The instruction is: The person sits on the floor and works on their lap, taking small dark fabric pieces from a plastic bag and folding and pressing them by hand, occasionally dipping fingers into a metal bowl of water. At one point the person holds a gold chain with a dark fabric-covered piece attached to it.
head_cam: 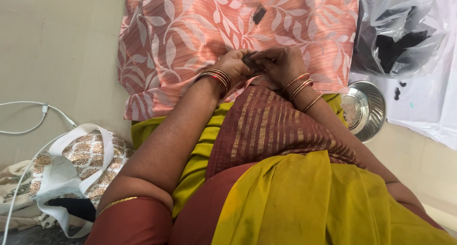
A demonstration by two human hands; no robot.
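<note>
- Here, the left hand and the right hand meet at about 12 o'clock from the person's lap, fingertips pressed together on a small dark piece pinched between them.
- Both hands rest over a pink cloth with a pale leaf pattern, spread across the lap.
- Another small dark scrap lies on that cloth at 12 o'clock from the hands, apart from them.
- A steel bowl sits at 4 o'clock from the right hand, on the floor.
- A clear plastic bag of dark material lies at 2 o'clock, on a white sheet.
- A patterned cloth bag with white handles rests at 8 o'clock, beside a white cable.
</note>
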